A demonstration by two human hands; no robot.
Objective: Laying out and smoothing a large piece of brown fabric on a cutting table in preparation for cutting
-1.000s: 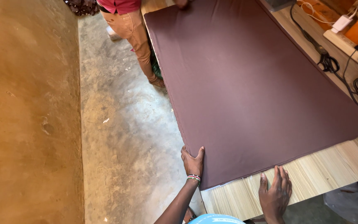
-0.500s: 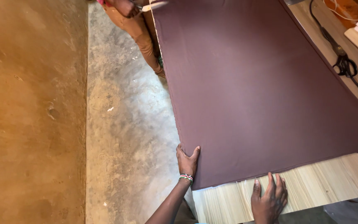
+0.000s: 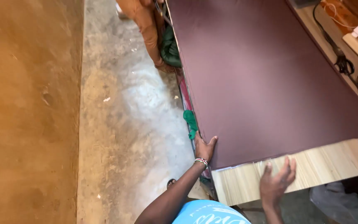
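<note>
Your left hand (image 3: 205,148) lay flat against the near left corner of the large maroon sheet (image 3: 266,79), palm down, fingers together and thumb spread along its left edge, a beaded bracelet (image 3: 201,161) at the wrist and the forearm reaching up from the bottom of the view. It gripped nothing; it pressed open on the sheet. Your right hand (image 3: 275,182) hovered over the pale wood-grain board (image 3: 332,166) that showed below the sheet's near edge, fingers spread wide and blurred, holding nothing; whether it touched the board could not be told.

The maroon sheet covered most of the board and ran away from you toward the top of the view. At its far left corner stood another person, visible only as legs in orange-brown trousers (image 3: 146,29). A green cloth (image 3: 190,122) hung by the sheet's left edge, just above your left hand. Black cables (image 3: 340,60) trailed along the workbench to the right of the sheet. A grey concrete floor (image 3: 133,124) lay to the left.
</note>
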